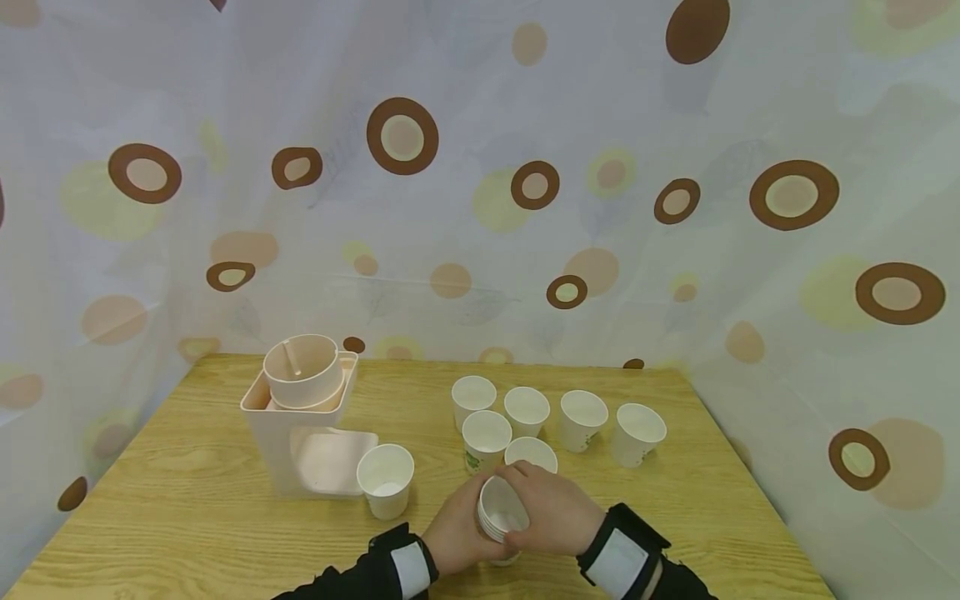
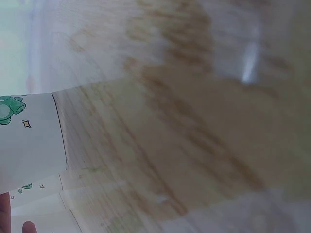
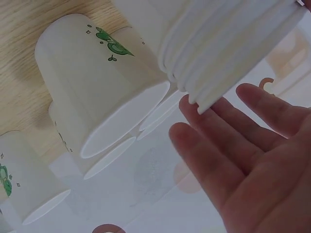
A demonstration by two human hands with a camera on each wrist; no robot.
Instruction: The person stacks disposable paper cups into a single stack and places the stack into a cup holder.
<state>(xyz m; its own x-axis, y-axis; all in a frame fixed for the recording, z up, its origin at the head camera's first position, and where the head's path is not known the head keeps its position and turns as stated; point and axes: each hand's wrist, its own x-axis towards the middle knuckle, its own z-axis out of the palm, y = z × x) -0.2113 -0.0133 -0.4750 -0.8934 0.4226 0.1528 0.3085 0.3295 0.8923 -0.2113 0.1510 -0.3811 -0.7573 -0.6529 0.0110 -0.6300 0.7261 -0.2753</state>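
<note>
Close to me at the table's near side, both hands hold a nested stack of white paper cups [image 1: 501, 502], its open top tilted toward me. My left hand [image 1: 459, 527] grips the left side of the stack. Around the right side, my right hand [image 1: 558, 510] has its fingers at the far rim and its thumb at the near one. The right wrist view shows the layered rims of the stack [image 3: 228, 43] against the fingertips [image 3: 182, 133]. Just beyond the hands stands a single paper cup [image 1: 531, 451], partly hidden by them.
Several upright paper cups [image 1: 582, 417] stand in loose rows beyond the hands. To the left, another cup [image 1: 386, 483] stands beside a pale pink bin [image 1: 281, 442] holding round containers [image 1: 303, 383]. A patterned curtain [image 1: 450, 217] hangs behind the wooden table [image 1: 187, 517].
</note>
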